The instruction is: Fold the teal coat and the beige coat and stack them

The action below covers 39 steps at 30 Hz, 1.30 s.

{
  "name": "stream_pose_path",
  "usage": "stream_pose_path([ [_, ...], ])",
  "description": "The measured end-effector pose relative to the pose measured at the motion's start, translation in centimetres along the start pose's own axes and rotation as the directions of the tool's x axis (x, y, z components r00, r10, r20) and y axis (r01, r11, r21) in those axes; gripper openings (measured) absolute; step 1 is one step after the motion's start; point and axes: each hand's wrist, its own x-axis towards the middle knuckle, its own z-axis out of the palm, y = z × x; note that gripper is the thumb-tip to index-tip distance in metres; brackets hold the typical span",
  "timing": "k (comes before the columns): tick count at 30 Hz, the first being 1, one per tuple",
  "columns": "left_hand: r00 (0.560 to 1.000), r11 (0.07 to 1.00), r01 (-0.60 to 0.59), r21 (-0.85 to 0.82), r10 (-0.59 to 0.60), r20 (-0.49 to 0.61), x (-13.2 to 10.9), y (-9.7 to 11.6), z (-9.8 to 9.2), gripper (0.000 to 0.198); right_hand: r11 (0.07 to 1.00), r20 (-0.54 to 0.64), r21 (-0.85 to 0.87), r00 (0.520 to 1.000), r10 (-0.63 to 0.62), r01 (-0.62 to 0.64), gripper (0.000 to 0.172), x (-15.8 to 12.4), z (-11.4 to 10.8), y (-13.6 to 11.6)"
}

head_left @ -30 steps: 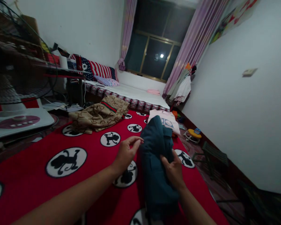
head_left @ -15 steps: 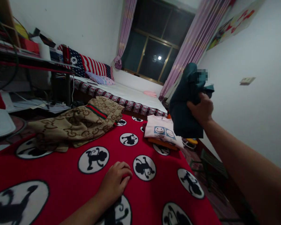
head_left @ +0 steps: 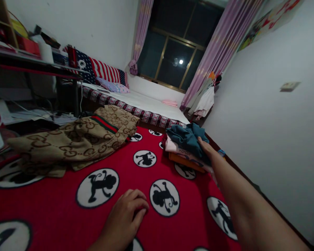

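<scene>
A teal garment (head_left: 185, 137) lies bunched on a stack of folded clothes at the far right of the red blanket (head_left: 125, 170). My right hand (head_left: 206, 148) reaches out to it and grips its right side; the thumb shows, the other fingers are mostly hidden. Under it are a pale pink printed shirt (head_left: 172, 146) and an orange garment (head_left: 184, 162). Low in the middle, my left hand (head_left: 129, 212) rests on the blanket, holding nothing, fingers loosely curved and thumb apart. Tan patterned trousers (head_left: 81, 139) with a green-red stripe lie spread at the left.
Behind the blanket stands a bed with a white sheet (head_left: 146, 99) and a flag-patterned cushion (head_left: 104, 69). A cluttered desk (head_left: 42, 68) is at the left. A wall (head_left: 264, 122) runs along the right, with clothes hanging (head_left: 205, 101) near the purple curtain.
My right hand has brought the teal garment down from mid-air onto the stack, covering part of the pink shirt. The left hand stays on the blanket. The view has shifted slightly.
</scene>
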Motion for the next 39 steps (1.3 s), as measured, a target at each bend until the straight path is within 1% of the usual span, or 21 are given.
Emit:
stream_pose_path([
  [4,1.000,1.000,0.001,0.004,-0.001,0.002,0.0,0.0,0.0,0.020,0.997,0.052,0.004,0.995,0.082,-0.082,0.083,-0.8,-0.9,0.0],
  [6,1.000,1.000,0.002,0.000,-0.002,-0.002,0.0,0.0,0.0,0.021,0.998,0.012,0.011,0.998,0.065,-0.065,0.079,-2.0,-0.7,0.2],
  [7,1.000,1.000,0.001,0.000,-0.001,-0.003,0.0,0.0,0.0,0.021,1.000,-0.026,-0.002,1.000,0.015,-0.015,0.075,-2.7,-0.5,0.4],
  [9,1.000,1.000,0.000,0.000,0.000,-0.005,0.0,0.0,0.0,0.022,0.979,-0.083,-0.092,0.978,-0.192,0.184,0.070,-4.3,0.0,1.1],
  [11,1.000,1.000,-0.004,-0.001,0.004,-0.005,0.0,-0.1,0.0,0.022,0.881,-0.053,-0.219,0.897,-0.439,0.418,0.077,-5.5,0.4,1.7],
  [13,1.000,1.000,-0.005,-0.004,0.005,-0.010,0.1,-0.1,0.0,0.022,0.787,0.028,-0.279,0.824,-0.565,0.549,0.080,-6.0,0.3,1.9],
  [14,1.000,1.000,-0.006,-0.006,0.006,-0.013,0.1,-0.1,0.0,0.022,0.773,0.053,-0.283,0.814,-0.579,0.568,0.073,-5.9,0.0,1.7],
  [15,1.000,1.000,-0.008,-0.006,0.008,-0.015,0.1,0.0,0.0,0.022,0.780,0.066,-0.277,0.821,-0.567,0.561,0.063,-5.7,-0.4,1.4],
  [17,1.000,1.000,-0.011,-0.008,0.011,-0.012,0.1,0.0,0.0,0.023,0.827,0.057,-0.266,0.864,-0.500,0.496,0.045,-4.8,-1.8,0.0],
  [18,1.000,1.000,-0.013,-0.009,0.013,-0.008,0.1,0.0,-0.1,0.023,0.848,0.045,-0.268,0.885,-0.464,0.458,0.042,-4.3,-2.6,-0.9],
  [20,1.000,1.000,-0.016,-0.012,0.016,0.001,0.0,0.0,-0.1,0.022,0.865,0.005,-0.297,0.907,-0.422,0.404,0.040,-3.8,-4.0,-3.0],
  [23,1.000,1.000,-0.017,-0.016,0.017,-0.002,0.0,-0.1,-0.1,0.022,0.840,-0.065,-0.381,0.895,-0.442,0.387,0.042,-4.4,-4.6,-6.0],
  [24,1.000,1.000,-0.021,-0.019,0.020,-0.006,0.0,-0.2,-0.1,0.022,0.825,-0.050,-0.408,0.893,-0.448,0.391,0.043,-5.0,-4.3,-6.8],
  [26,1.000,0.999,-0.026,-0.027,0.026,-0.013,0.0,-0.2,-0.1,0.022,0.779,0.096,-0.451,0.892,-0.442,0.434,0.044,-6.6,-3.2,-8.1],
  [28,1.000,0.999,-0.029,-0.031,0.028,-0.013,0.0,-0.3,-0.1,0.022,0.733,0.263,-0.477,0.875,-0.407,0.485,0.053,-8.0,-2.0,-9.0],
  [29,1.000,0.999,-0.029,-0.031,0.029,-0.012,0.0,-0.3,-0.1,0.022,0.714,0.300,-0.491,0.867,-0.399,0.499,0.060,-8.6,-1.4,-9.3],
  [31,0.999,0.999,-0.032,-0.029,0.032,-0.009,0.0,-0.3,-0.1,0.022,0.688,0.277,-0.516,0.859,-0.430,0.511,0.075,-9.2,-0.7,-9.6],
  [33,0.999,0.999,-0.037,-0.024,0.036,-0.012,0.0,-0.3,-0.1,0.022,0.669,0.254,-0.505,0.835,-0.488,0.545,0.084,-9.2,-0.3,-9.6],
  [35,0.999,0.999,-0.037,-0.022,0.037,-0.013,0.0,-0.3,-0.2,0.023,0.647,0.313,-0.446,0.785,-0.535,0.619,0.078,-8.9,-0.1,-9.4],
  [38,0.999,0.999,-0.032,-0.026,0.032,-0.001,0.0,-0.2,-0.2,0.022,0.590,0.430,-0.361,0.690,-0.582,0.722,0.051,-8.3,-0.2,-8.9],
  [39,1.000,0.999,-0.031,-0.027,0.031,0.002,0.0,-0.2,-0.2,0.022,0.574,0.456,-0.343,0.666,-0.591,0.744,0.046,-8.2,-0.3,-8.9],
])
